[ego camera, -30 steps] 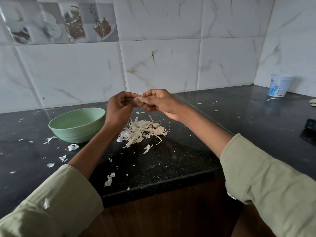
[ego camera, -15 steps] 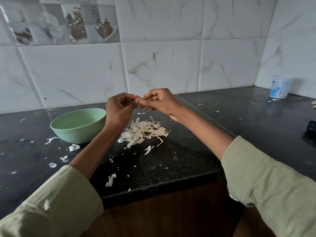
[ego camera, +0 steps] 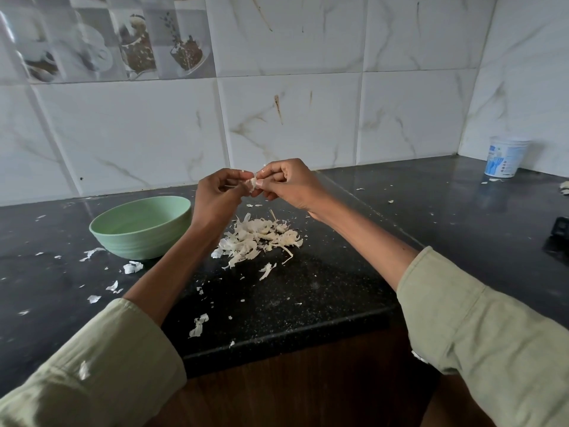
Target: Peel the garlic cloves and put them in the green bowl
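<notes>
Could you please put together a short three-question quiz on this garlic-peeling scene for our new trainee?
1. True or false: the bowl sits on the counter beside the left hand.
2. What do both hands hold between them? A) a knife B) a clove C) a spoon
3. Fill in: the pile of peels lies on the counter below the right hand and to the ___ of the bowl.

Key: 1 true; 2 B; 3 right.
</notes>
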Tool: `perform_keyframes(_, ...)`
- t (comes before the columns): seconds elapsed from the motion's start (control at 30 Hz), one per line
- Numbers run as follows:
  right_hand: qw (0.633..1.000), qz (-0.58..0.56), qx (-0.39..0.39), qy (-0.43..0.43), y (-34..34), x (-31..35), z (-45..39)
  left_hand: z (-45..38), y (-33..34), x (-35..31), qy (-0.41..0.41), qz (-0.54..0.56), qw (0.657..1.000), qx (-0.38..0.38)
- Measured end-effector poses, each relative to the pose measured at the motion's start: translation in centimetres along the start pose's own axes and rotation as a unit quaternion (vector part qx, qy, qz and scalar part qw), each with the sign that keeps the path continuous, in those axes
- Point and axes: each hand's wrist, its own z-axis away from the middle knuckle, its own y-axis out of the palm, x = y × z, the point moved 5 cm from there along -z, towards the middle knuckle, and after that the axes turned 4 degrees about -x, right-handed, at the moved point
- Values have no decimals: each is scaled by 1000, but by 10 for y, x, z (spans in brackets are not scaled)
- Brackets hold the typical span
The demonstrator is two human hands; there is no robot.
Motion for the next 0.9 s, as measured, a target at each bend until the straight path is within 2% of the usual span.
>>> perform_keyframes(0.2, 997, 52, -36, -33, -4, 3, 1, 5, 3, -5, 0, 8, 999, 46)
perform_keyframes(0.37, 992, 105, -18, -73, -1, 8, 4, 9, 0, -9, 45, -55, 997, 8)
perform_keyframes(0.63, 989, 125, -14, -81, -3, 11, 8, 12, 1, -14, 77, -92, 993, -1)
perform_keyframes(0.77, 983, 145, -42, -100, -4, 15, 11, 13, 1, -15, 85, -91, 992, 0)
perform_keyframes(0.9, 982, 150, -38, -104, -3, 16, 9, 11, 0, -14, 80, -70, 994, -8)
